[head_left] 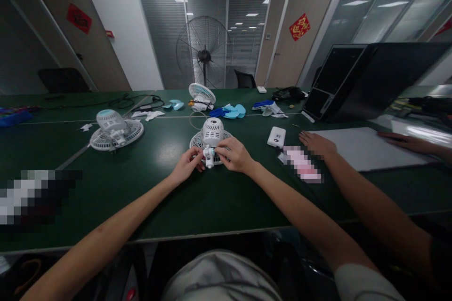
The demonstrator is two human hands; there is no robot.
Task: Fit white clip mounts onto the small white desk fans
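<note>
A small white fan (213, 132) lies face down on its round grille in front of me, its slotted motor housing upward. My left hand (188, 164) is closed at the left side of the fan's white neck joint (209, 156), thumb and fingers curled against it. From the right, my right hand (234, 154) pinches the same joint, with its fingers partly over the grille. Whether a small screw or knob sits between the fingertips is too small to tell.
A second white fan (112, 127) lies face down at left; a third fan (202, 96) stands behind. Blue fan blades (233, 111) and gloves (266, 107) lie farther back. At right are a white box (277, 136), another person's hand (318, 143), a grey sheet (367, 146) and a black computer case (367, 80).
</note>
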